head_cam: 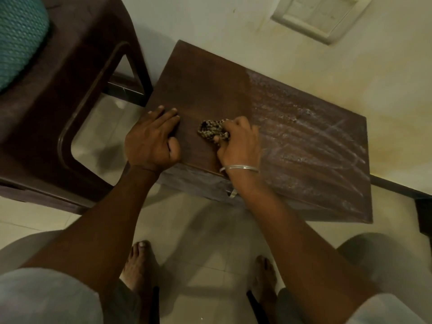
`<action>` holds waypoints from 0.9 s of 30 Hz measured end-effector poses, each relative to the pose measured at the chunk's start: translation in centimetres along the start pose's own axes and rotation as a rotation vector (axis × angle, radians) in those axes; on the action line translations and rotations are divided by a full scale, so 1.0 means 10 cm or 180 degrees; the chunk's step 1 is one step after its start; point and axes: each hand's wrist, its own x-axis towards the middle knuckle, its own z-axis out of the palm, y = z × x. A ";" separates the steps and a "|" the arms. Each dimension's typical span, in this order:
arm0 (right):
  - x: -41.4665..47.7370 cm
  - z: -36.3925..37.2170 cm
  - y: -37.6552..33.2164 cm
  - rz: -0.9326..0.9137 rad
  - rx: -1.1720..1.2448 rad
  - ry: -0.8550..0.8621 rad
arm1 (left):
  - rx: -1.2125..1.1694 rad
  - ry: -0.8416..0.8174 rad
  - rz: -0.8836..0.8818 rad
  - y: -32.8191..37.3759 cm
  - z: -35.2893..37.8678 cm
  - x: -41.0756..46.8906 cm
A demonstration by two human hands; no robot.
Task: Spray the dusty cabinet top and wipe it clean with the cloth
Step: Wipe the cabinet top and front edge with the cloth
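Dusty matt wood cabinet top (304, 136), speckled cloth (211, 132)

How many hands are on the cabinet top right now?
2. The left hand rests flat on the cleaner left part of the cabinet top; the right hand grips the cloth beside it, bordering the dusty right part. Neither is hidden.

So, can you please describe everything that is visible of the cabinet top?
The cabinet top is a dark brown rectangle, wood by its look, level, standing by the wall. Its left part is dark and clean; its right part bears pale dust in streaks. The left hand rests flat on the near left edge. The right hand grips a bunched speckled cloth and presses it on the top near the middle.
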 end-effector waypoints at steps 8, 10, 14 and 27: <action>0.57 -0.10 0.06 0.0287 -0.0060 -0.0374 | 0.0031 -0.0029 -0.0067 0.04 -0.03 0.01; 0.41 -0.08 0.02 0.0323 -0.0049 -0.0269 | 0.0050 0.0004 -0.0041 0.04 -0.03 0.00; -0.20 -0.03 0.02 0.0079 0.0077 -0.0037 | 0.0074 0.0021 -0.0004 0.01 0.00 -0.01; 0.02 -0.11 0.00 0.0324 0.0207 -0.0147 | 0.0220 -0.0672 -0.0229 0.37 -0.02 0.01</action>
